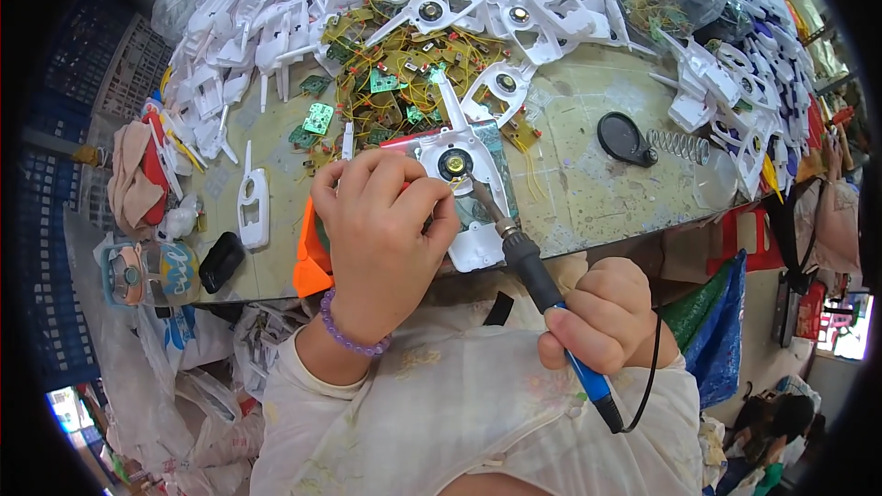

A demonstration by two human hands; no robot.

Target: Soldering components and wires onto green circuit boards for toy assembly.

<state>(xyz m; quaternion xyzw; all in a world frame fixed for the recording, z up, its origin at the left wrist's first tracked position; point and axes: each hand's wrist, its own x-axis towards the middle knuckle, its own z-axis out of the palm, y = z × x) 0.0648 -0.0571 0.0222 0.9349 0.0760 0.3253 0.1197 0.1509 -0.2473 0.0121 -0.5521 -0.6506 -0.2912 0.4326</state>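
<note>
My right hand (606, 312) grips a soldering iron (525, 262) with a blue and black handle. Its metal tip reaches up to the edge of a small round speaker (454, 163). That speaker sits in a white plastic housing (478, 246) lying near the table's front edge. Just left of the speaker, my left hand (381, 211) has its fingers pinched together, with a purple bead bracelet at the wrist. Whatever those fingers hold is hidden behind the hand. An orange object (312, 253) shows partly beside the left hand.
Yellow-wired circuit boards (404, 83) are heaped behind my hands, with white housings (276, 23) piled beyond. To the right lie a black magnifier-like ring (625, 138) and a coil spring (678, 146). One loose housing (254, 209), a black case (221, 262) and a jar (175, 274) are at left.
</note>
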